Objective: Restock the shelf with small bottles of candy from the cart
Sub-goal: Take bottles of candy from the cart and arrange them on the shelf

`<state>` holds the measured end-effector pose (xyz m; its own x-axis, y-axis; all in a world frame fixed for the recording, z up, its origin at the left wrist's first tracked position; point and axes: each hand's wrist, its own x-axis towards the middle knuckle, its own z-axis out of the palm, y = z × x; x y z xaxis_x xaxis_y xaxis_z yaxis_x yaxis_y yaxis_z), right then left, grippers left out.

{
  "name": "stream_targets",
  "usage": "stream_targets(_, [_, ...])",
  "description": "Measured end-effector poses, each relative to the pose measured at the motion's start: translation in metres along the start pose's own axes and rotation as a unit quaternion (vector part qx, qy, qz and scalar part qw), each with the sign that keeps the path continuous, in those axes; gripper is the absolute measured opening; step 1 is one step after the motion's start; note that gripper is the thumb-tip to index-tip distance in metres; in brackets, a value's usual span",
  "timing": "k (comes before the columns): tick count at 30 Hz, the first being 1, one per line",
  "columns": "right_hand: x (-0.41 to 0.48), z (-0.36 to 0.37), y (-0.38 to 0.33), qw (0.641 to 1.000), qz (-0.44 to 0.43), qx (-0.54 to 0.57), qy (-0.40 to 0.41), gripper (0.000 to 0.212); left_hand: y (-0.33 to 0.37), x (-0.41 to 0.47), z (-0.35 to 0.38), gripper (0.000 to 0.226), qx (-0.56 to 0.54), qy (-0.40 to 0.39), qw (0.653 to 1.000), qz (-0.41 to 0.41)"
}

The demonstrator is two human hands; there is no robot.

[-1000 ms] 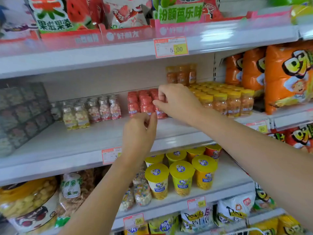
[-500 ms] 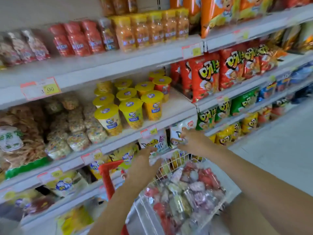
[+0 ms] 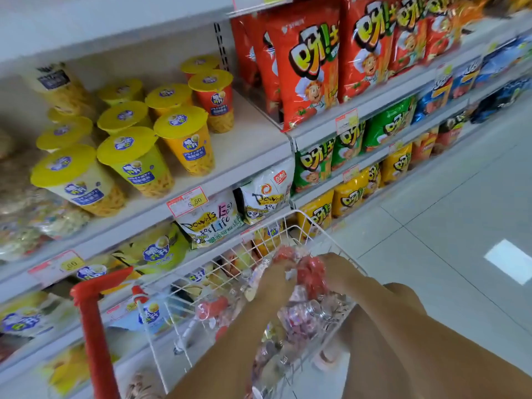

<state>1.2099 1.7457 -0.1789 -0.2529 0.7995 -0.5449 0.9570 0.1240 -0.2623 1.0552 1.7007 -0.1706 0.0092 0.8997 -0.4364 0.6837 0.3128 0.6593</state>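
The white wire cart basket [image 3: 290, 226] with a red handle [image 3: 95, 292] stands against the shelves and holds a heap of small candy bottles [image 3: 299, 321], some clear and some red. Both my hands reach down into the heap. My left hand [image 3: 273, 280] has its fingers curled round a clear bottle [image 3: 256, 276]. My right hand [image 3: 336, 267] closes on a clump of red bottles [image 3: 312, 273] between the two hands. Motion blur softens the fingers. The shelf with the bottle rows is out of view above.
Yellow-lidded snack cups [image 3: 135, 159] fill the shelf left of the cart. Red chip bags [image 3: 311, 61] and green and yellow bags [image 3: 345, 174] line the shelves to the right. White bags [image 3: 213, 223] sit just behind the basket. Tiled floor [image 3: 446, 214] lies at right.
My view dropped from the bottle shelf down to the cart. Both hands left the red bottles on the shelf, came down and went into the heap in the basket.
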Motion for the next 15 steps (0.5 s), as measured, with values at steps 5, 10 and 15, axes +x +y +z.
stream_targets(5, [0.025,0.019,0.015,1.0,-0.007,-0.022,-0.022,0.052,0.01,0.036,0.036,0.027,0.054,-0.047,0.997,-0.013])
stream_targets(10, [0.038,0.028,0.019,1.0,-0.002,-0.014,-0.028,0.06,0.002,0.055,0.058,0.03,0.144,-0.078,0.986,-0.013])
stream_targets(15, [0.04,0.032,0.014,0.998,-0.008,-0.058,-0.012,0.057,-0.005,0.057,0.073,0.048,0.179,-0.077,0.981,-0.002])
